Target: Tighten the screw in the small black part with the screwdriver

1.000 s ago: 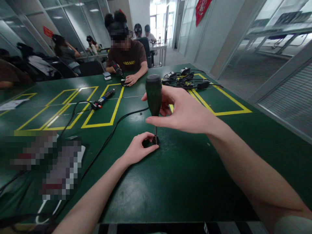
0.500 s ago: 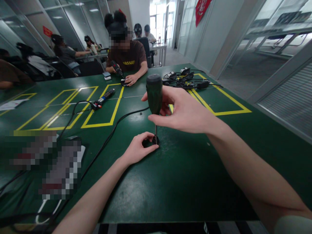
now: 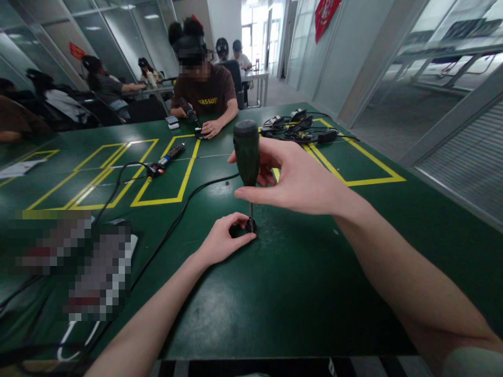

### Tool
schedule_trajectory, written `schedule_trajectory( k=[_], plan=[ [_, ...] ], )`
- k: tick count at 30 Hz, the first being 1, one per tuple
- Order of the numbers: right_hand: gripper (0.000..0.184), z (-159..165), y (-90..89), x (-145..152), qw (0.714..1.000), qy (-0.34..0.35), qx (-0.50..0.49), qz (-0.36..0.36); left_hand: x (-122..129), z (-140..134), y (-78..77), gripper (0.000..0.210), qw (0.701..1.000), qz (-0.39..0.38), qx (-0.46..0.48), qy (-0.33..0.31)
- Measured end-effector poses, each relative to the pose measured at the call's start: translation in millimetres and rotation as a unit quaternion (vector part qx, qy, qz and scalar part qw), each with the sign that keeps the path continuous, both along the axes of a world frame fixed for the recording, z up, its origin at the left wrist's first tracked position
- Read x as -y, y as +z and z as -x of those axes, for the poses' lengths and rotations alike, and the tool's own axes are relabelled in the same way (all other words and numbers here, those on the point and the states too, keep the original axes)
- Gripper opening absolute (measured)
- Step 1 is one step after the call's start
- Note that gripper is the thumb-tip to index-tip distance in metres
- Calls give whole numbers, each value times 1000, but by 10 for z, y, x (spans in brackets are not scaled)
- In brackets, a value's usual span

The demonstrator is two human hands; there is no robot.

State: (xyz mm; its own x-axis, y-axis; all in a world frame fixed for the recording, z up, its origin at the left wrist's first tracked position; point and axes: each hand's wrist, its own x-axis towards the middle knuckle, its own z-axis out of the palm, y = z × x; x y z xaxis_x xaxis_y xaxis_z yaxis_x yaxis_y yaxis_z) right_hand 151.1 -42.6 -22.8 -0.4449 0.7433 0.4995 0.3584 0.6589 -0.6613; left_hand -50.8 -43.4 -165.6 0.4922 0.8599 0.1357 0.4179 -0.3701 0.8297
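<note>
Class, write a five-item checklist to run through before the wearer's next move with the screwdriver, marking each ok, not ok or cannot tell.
1. Right hand on the screwdriver: ok, fingers and thumb at the handle.
2. Screwdriver near upright: ok.
3. Left hand at the small black part: ok, thumb and fingers around it.
4. Screwdriver tip seated: cannot tell, too small.
5. Black cable clear of left hand: ok.

Upright screwdriver [image 3: 246, 154] at black part [image 3: 254, 228]
</note>
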Motion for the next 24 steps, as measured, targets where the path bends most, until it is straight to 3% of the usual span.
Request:
schedule_trajectory(
  k=[24],
  plan=[
    [23,3,28,21,1000,9,6,13,3,5,8,23,1000,2,-4,3]
  ],
)
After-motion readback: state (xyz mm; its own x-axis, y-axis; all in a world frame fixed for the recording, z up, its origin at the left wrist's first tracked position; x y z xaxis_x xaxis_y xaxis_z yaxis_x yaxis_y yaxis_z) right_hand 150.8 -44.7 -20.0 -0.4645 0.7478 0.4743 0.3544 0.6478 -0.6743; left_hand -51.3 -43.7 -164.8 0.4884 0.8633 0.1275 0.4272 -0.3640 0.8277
